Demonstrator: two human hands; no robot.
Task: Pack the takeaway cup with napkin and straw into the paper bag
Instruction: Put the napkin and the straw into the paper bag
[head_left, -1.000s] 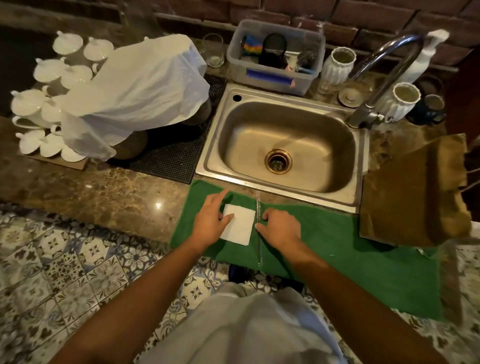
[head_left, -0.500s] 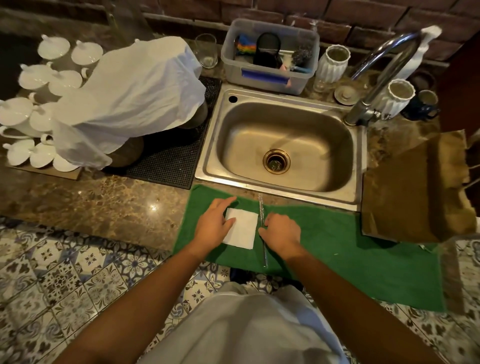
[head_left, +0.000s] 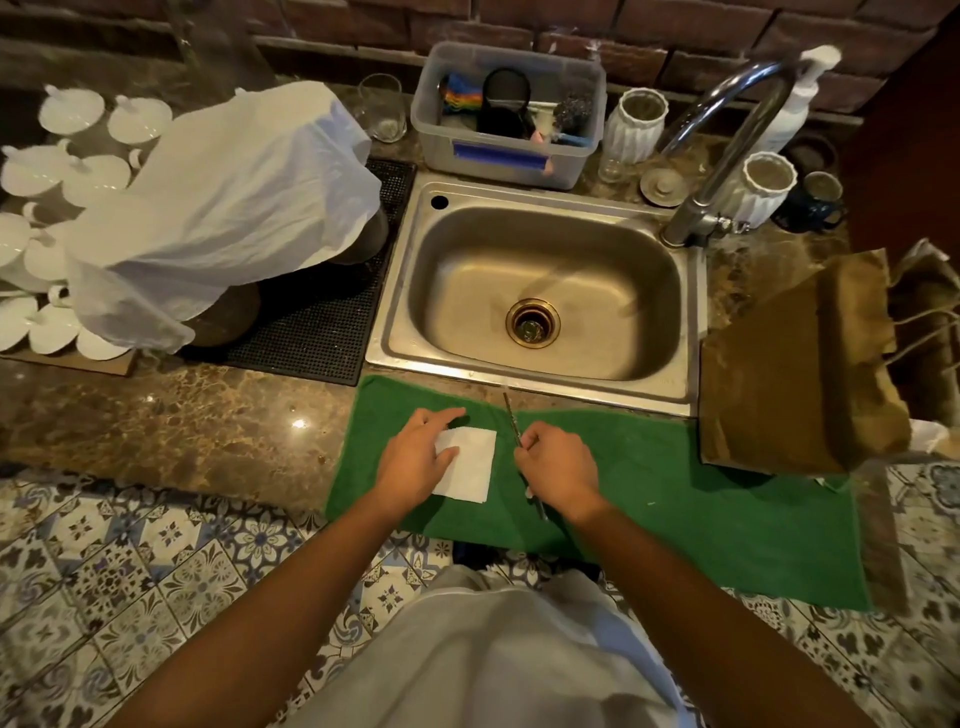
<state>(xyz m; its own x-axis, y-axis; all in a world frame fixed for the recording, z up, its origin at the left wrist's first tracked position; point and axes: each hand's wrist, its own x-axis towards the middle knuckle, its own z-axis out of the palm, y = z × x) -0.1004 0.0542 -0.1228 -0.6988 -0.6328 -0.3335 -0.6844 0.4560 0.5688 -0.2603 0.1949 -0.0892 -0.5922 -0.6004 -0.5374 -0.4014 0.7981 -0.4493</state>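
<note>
Head view: left hand (head_left: 415, 462) flat on square napkin (head_left: 467, 470), right hand (head_left: 558, 470) pinching thin straw (head_left: 511, 415).

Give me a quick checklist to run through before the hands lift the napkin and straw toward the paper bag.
1. Napkin under control: ok. The left hand rests on its left part; it lies flat on the green towel.
2. Straw gripped: cannot tell. The right hand is closed over its middle, but the fingers hide the contact.
3. Paper bag within view: ok, on the counter to the right of the sink.
4. Bag mouth open: cannot tell; it looks slumped and its opening is unclear.
5. Takeaway cup located: not ok; none can be made out.
6. Path across the towel to the bag: ok, nothing lies between.
</note>
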